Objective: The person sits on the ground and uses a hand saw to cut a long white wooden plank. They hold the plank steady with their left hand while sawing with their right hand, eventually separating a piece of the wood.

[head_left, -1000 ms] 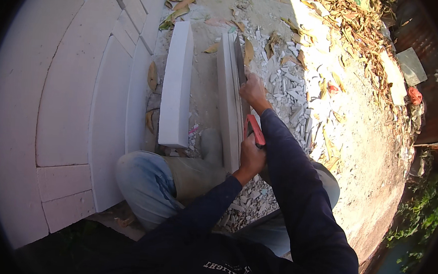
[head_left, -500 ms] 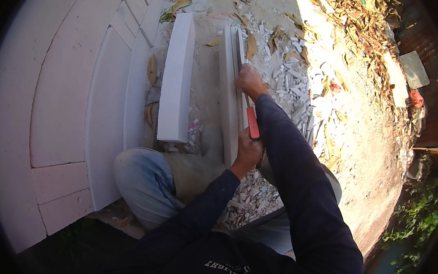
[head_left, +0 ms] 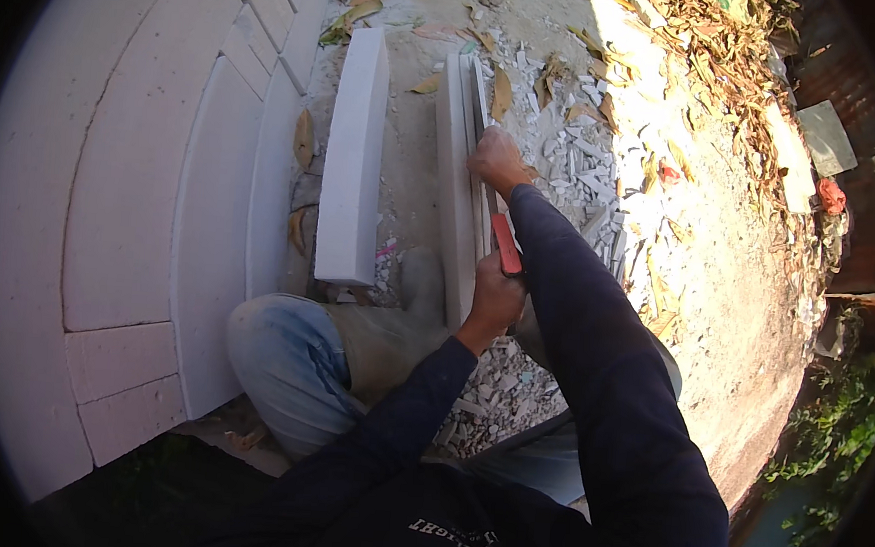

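My left hand (head_left: 494,299) is closed around the red handle (head_left: 506,244) of a long, thin-bladed tool that looks like a handsaw. Farther ahead, my right hand (head_left: 498,161) is closed over the blade, its fingertips partly hidden. The blade runs lengthwise along a narrow white block (head_left: 452,164), which stands on the ground in front of me and has a long slit or groove down its top. Whether the blade sits inside that slit cannot be made out.
A second long white block (head_left: 352,158) lies parallel on the left. Beyond it rises a wall of pale blocks (head_left: 128,174). White chips (head_left: 584,172) litter the ground on the right, with dry leaves (head_left: 717,50) farther off. My bent knee (head_left: 288,350) is close to the wall.
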A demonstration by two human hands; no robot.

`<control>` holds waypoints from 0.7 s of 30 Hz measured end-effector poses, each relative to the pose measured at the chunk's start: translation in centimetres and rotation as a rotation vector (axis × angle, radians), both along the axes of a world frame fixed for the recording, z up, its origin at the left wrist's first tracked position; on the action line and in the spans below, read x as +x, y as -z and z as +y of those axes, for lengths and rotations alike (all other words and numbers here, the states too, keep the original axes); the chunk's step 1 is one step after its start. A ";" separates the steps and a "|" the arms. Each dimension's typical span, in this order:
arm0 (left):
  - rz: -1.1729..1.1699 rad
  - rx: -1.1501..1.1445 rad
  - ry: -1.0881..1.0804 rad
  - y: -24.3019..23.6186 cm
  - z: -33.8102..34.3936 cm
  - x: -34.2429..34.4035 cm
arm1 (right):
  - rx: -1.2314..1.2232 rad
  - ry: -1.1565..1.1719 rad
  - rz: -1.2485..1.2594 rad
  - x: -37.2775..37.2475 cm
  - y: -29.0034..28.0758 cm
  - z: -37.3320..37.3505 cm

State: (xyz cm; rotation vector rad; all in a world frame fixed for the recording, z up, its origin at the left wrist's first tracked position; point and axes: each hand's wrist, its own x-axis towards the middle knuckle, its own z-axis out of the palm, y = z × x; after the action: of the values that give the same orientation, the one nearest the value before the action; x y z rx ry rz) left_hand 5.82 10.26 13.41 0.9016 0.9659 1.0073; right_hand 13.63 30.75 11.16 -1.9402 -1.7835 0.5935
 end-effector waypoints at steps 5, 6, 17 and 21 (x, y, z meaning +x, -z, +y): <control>0.201 0.297 -0.103 0.2 1.0 2.0 | 0.075 -0.018 0.068 2.7 3.0 2.0; 0.196 0.310 -0.112 -0.6 1.5 2.1 | 0.074 0.009 0.059 3.0 3.2 2.6; -0.213 -0.148 -0.026 -1.0 3.1 0.7 | 0.007 -0.019 -0.110 0.2 -0.4 4.1; -0.340 -0.185 -0.018 -0.8 3.3 0.7 | 0.057 -0.034 -0.123 -0.1 -0.9 3.6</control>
State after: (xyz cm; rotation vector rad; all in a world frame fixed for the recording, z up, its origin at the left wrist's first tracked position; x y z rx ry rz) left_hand 6.56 13.60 14.19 0.5469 0.7645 1.0284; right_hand 13.49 34.32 12.09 -1.9491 -1.8895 0.4383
